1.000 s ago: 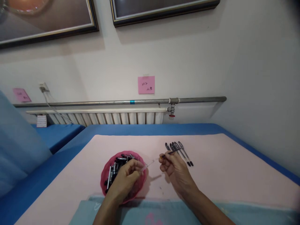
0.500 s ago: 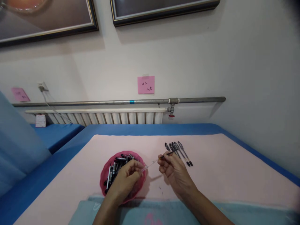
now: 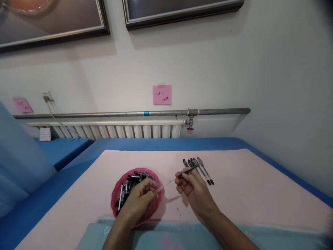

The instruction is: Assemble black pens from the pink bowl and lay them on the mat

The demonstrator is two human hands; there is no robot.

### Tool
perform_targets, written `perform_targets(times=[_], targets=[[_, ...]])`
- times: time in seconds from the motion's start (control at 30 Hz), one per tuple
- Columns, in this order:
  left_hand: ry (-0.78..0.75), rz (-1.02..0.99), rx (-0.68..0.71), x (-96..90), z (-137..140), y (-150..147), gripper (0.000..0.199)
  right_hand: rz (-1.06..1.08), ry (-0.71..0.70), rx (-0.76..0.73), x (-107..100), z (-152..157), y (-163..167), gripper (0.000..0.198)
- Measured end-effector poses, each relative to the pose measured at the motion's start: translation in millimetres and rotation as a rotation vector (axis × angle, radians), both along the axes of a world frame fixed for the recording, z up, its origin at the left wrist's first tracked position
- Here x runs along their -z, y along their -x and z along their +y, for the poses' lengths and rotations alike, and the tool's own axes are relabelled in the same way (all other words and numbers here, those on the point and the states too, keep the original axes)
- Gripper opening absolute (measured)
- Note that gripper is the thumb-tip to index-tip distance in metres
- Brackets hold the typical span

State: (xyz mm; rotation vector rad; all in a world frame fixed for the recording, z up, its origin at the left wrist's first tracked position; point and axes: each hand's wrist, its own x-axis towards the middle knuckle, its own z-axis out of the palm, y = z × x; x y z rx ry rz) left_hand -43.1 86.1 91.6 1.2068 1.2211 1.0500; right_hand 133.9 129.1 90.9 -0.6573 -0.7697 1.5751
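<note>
My left hand (image 3: pixel 140 198) is closed on a clear pen barrel (image 3: pixel 160 188), held over the right part of a pink scalloped bowl. My right hand (image 3: pixel 195 191) pinches a thin dark pen refill (image 3: pixel 191 169), with a small amber bit at the fingertips. Barrel and refill lie nearly in one line between my hands; I cannot tell how far one sits inside the other. The bowl (image 3: pixel 113 189) holds several black and clear pen parts (image 3: pixel 126 187), partly hidden by my left hand. Just beyond my right hand, several capped pens (image 3: pixel 204 166) lie side by side.
A pink cloth (image 3: pixel 247 187) covers the blue-edged table (image 3: pixel 169 143). Light-blue fabric (image 3: pixel 153 238) lies along the near edge. Behind are a white radiator (image 3: pixel 130 131), a metal pipe (image 3: pixel 221 111) and a pink note (image 3: pixel 162 94) on the wall.
Hardly anything differs. The barrel and refill have shifted very slightly between my fingers, and both hands keep their hold.
</note>
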Motion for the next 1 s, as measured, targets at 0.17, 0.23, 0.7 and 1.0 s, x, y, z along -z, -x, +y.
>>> perform_targets(times=[0.17,0.23,0.7,1.0], targets=[[0.022,-0.001,0.01,-3.0,-2.6,-0.3,0.01,-0.108,-0.14,0.014,-2.5,-2.3,-1.3,0.01],[0.016,0.004,0.01,-3.9,-2.8,0.3,0.01,-0.095,-0.123,-0.012,-2.1,-1.6,-1.9,0.01],[0.141,-0.284,0.03,-4.1,-3.7,-2.5,0.007,0.029,-0.002,-0.105,-4.0,-1.5,-2.7,0.015],[0.229,-0.365,0.085,-6.0,-4.6,-0.9,0.009,0.038,0.119,-0.169,-1.2,1.8,-1.2,0.021]])
